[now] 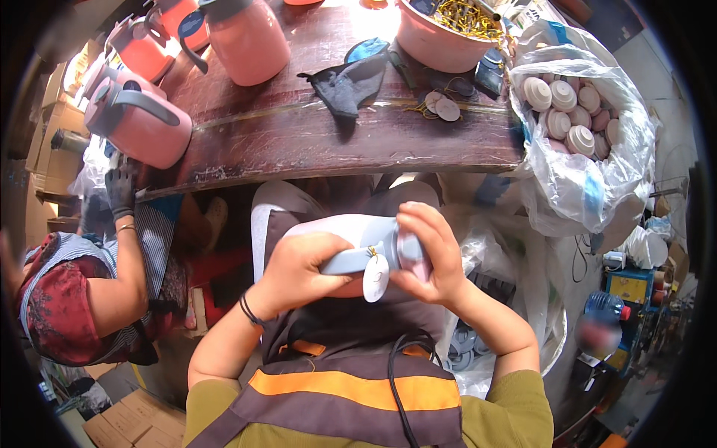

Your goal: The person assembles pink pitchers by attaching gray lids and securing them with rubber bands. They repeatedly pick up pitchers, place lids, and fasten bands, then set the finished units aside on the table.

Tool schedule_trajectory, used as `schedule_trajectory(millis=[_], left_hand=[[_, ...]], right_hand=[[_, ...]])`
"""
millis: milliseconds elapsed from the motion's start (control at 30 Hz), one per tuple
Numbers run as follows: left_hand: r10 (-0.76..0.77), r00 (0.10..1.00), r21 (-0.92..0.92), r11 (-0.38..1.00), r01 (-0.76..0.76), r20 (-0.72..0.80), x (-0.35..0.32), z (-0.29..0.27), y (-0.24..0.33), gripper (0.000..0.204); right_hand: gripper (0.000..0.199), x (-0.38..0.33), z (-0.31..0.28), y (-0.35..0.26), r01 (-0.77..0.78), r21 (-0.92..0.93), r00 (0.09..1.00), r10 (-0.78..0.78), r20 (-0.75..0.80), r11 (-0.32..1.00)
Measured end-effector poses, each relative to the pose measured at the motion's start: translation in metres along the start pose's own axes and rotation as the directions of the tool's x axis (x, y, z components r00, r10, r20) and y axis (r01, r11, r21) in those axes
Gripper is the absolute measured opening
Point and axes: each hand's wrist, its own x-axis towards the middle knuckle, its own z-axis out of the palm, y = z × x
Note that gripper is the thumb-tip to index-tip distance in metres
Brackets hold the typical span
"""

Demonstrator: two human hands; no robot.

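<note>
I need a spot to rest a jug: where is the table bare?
The table is bare between the front-left pink jug and the grey cloth, and along its near edge, short of the cloth and round tags. Crowded: left, with other jugs; right, around the pink basin and clear bag.

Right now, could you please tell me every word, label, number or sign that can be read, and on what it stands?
I locate markings without copying them:
White oval tag on the grey handle: a dark mark.
Round dark label by the pink jugs: too small to read.
White printed package at the top edge: lettering partly seen.
</note>
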Motion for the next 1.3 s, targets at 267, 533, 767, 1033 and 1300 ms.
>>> schedule_trajectory(millis=[267,533,767,1033,1300], left_hand=[[-0.125,0.988,0.064,0.991,0.119,0.095,0.001,0.002,-0.010,0.026],[0.003,0.988,0.266,0.963,-0.045,0.156,-0.012,0.052,0.008,0.034],[-0.071,0.898,-0.311,0.924,0.224,0.434,0.026,-0.035,-0.015,0.034],[0.147,0.989,0.401,0.908,-0.124,-0.025,-0.004,0.022,0.030,0.031],[0.131,0.961,0.200,0.963,-0.183,0.245,0.031,-0.034,0.011,0.030]], right_hand=[[0.047,-0.014,0.016,0.013,0.203,0.153,0.977,-0.210,0.030,0.967],[0.076,-0.040,0.020,0.036,-0.568,0.233,0.817,0.574,0.048,0.789],[0.073,-0.033,-0.021,0.008,0.420,-0.093,0.899,-0.401,0.176,0.903],[0.078,-0.044,0.027,0.014,-0.258,0.040,0.962,0.261,-0.079,0.965],[0.080,-0.037,0.014,-0.008,-0.332,0.189,0.935,0.295,0.197,0.924]])
